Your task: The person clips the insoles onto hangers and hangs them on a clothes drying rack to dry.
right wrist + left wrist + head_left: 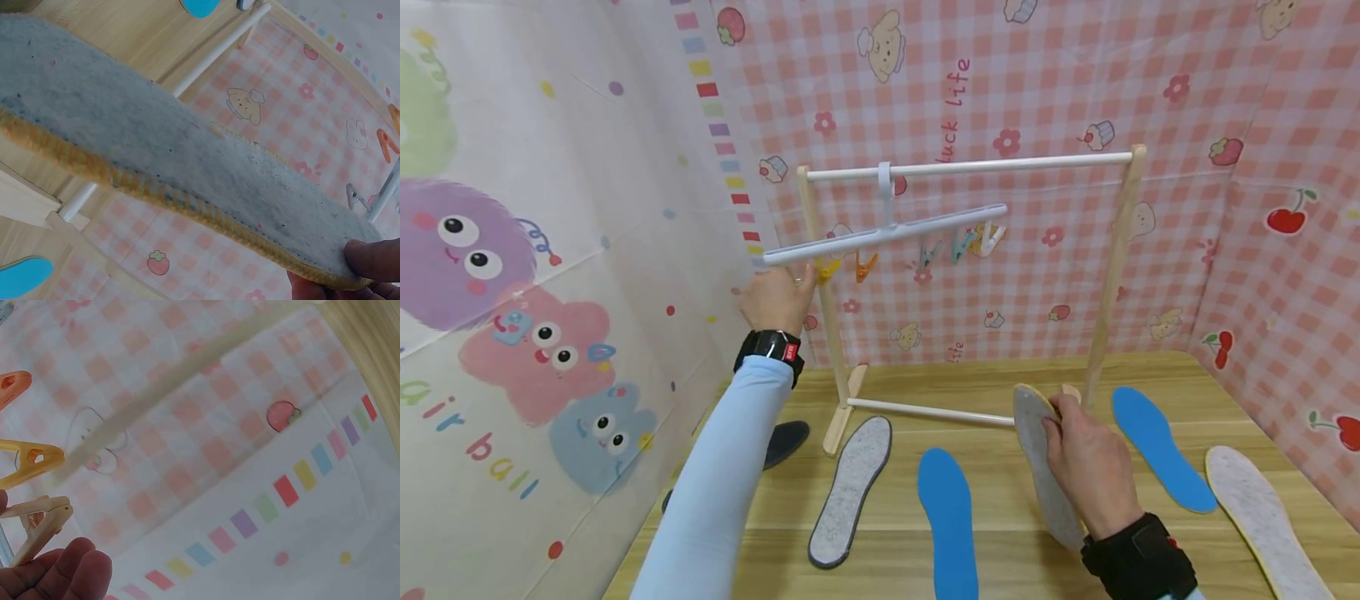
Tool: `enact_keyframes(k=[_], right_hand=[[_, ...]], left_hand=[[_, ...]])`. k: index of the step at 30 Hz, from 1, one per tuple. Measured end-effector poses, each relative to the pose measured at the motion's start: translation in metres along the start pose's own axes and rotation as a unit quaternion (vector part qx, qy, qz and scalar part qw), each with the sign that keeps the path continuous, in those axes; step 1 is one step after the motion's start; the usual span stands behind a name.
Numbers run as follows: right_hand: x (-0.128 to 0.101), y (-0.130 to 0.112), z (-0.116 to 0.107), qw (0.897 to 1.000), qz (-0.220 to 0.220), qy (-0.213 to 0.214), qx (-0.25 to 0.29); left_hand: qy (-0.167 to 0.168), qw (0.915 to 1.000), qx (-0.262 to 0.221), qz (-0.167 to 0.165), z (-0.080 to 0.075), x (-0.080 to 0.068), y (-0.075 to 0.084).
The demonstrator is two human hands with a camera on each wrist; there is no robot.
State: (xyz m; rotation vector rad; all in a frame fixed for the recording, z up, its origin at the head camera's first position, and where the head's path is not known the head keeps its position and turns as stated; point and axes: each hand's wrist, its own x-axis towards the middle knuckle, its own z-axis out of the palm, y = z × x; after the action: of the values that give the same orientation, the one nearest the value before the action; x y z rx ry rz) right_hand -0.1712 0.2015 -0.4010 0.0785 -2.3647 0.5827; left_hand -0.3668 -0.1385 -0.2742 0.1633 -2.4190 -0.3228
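Observation:
A white hanger (887, 236) hangs tilted from the rack's top bar, its left end lower, with several coloured clips under it. My left hand (777, 297) is at that low end. In the left wrist view its thumb and fingers (87, 575) pinch a beige clip (47, 522), beside a yellow clip (37, 459) and an orange clip (14, 384). My right hand (1093, 467) grips a grey felt insole (1037, 458) with yellow edge stitching, held up above the table. In the right wrist view the thumb (375, 259) presses its grey face near one end.
The wooden rack (1112, 275) stands at the back of the table (1000, 383). Around it lie a dark-edged grey insole (852, 492), two blue insoles (947, 517), another grey insole (1262, 517) and a dark one (786, 442). Printed cloth (1037, 83) hangs behind.

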Motion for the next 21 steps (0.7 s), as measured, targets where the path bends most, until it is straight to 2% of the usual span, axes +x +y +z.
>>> enact_keyframes(k=[9,18,21], right_hand=[[0.003,-0.003,0.0,1.0,-0.019,0.015,0.002],[0.011,-0.009,0.003,1.0,-0.003,-0.008,0.002],[0.013,-0.01,0.006,1.0,-0.009,-0.01,0.0]], left_hand=[[-0.024,0.9992,-0.023,0.023,-0.005,-0.008,0.023],[-0.008,0.9981,-0.015,0.059,-0.002,-0.012,0.044],[-0.008,0.9974,-0.025,0.067,-0.002,-0.014,0.051]])
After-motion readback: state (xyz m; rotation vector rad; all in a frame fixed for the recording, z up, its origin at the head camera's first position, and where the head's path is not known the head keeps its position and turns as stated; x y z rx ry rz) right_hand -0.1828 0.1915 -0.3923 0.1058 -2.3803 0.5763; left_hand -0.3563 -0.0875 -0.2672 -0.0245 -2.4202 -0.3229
